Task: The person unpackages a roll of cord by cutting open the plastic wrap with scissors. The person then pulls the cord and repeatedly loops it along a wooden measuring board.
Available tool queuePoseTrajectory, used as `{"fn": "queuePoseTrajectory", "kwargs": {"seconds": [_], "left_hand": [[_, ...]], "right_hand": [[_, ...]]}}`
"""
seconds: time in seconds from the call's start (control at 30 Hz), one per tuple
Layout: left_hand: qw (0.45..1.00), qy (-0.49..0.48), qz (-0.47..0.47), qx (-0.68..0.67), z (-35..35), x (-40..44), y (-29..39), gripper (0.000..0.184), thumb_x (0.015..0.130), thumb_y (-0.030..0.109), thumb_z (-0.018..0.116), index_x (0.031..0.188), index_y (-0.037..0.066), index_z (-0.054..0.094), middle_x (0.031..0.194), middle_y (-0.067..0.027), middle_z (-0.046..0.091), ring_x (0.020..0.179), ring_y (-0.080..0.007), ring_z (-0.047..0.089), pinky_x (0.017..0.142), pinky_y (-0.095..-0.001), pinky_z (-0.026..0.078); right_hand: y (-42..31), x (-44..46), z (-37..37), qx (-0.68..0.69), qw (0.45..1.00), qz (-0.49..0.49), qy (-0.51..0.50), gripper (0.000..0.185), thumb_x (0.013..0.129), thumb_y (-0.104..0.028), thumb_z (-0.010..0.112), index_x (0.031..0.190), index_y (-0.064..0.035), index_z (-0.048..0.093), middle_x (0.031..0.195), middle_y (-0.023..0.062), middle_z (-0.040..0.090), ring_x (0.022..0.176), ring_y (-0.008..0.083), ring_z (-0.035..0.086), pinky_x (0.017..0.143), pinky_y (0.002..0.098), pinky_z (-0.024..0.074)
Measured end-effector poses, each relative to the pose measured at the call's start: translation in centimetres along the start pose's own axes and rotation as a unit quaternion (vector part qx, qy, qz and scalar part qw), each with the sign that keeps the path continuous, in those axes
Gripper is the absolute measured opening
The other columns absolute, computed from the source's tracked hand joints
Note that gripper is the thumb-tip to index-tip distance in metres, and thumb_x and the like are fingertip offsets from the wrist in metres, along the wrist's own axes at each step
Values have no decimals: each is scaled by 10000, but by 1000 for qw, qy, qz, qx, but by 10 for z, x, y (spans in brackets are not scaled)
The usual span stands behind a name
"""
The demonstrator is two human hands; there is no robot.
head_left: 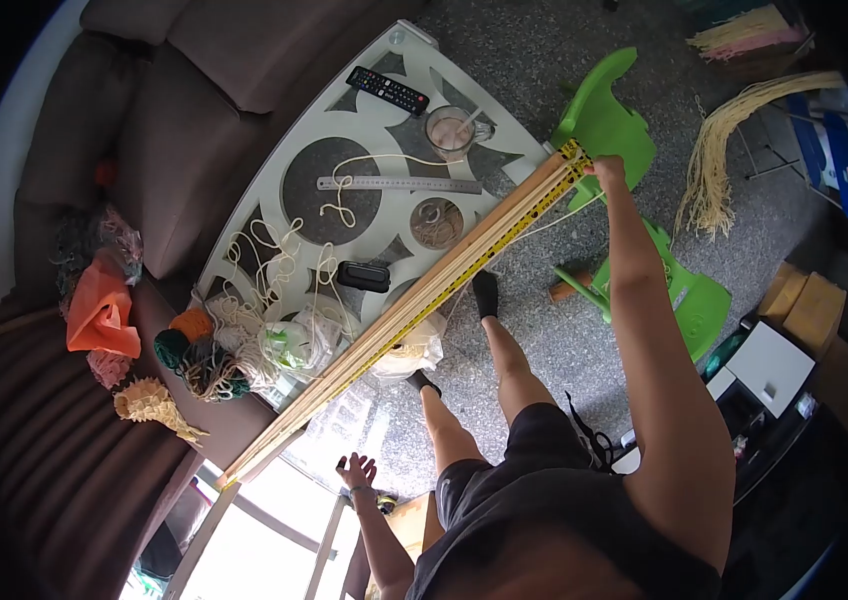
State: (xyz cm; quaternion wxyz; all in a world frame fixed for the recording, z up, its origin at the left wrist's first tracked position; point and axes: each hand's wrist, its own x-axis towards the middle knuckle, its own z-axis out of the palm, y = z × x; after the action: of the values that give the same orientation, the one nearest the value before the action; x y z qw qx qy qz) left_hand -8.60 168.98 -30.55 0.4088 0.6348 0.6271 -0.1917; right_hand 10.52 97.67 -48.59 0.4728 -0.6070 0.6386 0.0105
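A bundle of long wooden strips (424, 282) slants across the white table, its far end reaching down to the lower left. Along the strips runs a yellow tape measure (464, 257). My right hand (606, 174) is closed at the upper right end, pinching the tape against the strip ends; its fingertips are partly hidden. My left hand (357, 470) is raised below the strips, fingers apart and holding nothing. Beside the left wrist shows a small yellow and black object (385, 504), too small to name. A pale cord (556, 222) passes near the right hand.
The white table (254, 208) bears a remote (388, 91), a glass mug (451, 131), a steel ruler (399, 184), a black case (364, 276) and loose cord. Yarn (192, 323) lies by the sofa (214, 60). Green chairs (609, 110) stand at right.
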Motion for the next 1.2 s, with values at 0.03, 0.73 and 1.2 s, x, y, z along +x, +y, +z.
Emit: {"fn": "queuePoseTrajectory", "kwargs": {"seconds": [0.03, 0.73, 1.2], "left_hand": [[1000, 3, -4, -1, -1, 1, -2, 447, 786, 241, 546, 1130, 183, 265, 898, -122, 533, 675, -235, 575, 529, -314, 467], [957, -185, 215, 55, 9, -1, 26, 292, 813, 181, 502, 1065, 57, 422, 807, -113, 553, 627, -185, 583, 504, -242, 472], [746, -517, 375, 188, -85, 35, 51, 388, 879, 362, 352, 1003, 50, 546, 935, -83, 576, 664, -91, 552, 595, -231, 448]], "right_hand": [[2, 2, 4, -35, 999, -10, -20, 312, 800, -83, 495, 1093, 18, 456, 938, 140, 573, 766, 252, 596, 618, 385, 477], [90, -472, 89, 193, 944, -217, -156, 324, 838, -113, 446, 1087, 33, 299, 721, 144, 586, 569, 202, 590, 478, 270, 466], [221, -767, 112, 80, 890, -293, -340, 219, 884, -178, 360, 841, 12, 459, 657, 96, 561, 586, 182, 562, 549, 291, 445]]}}
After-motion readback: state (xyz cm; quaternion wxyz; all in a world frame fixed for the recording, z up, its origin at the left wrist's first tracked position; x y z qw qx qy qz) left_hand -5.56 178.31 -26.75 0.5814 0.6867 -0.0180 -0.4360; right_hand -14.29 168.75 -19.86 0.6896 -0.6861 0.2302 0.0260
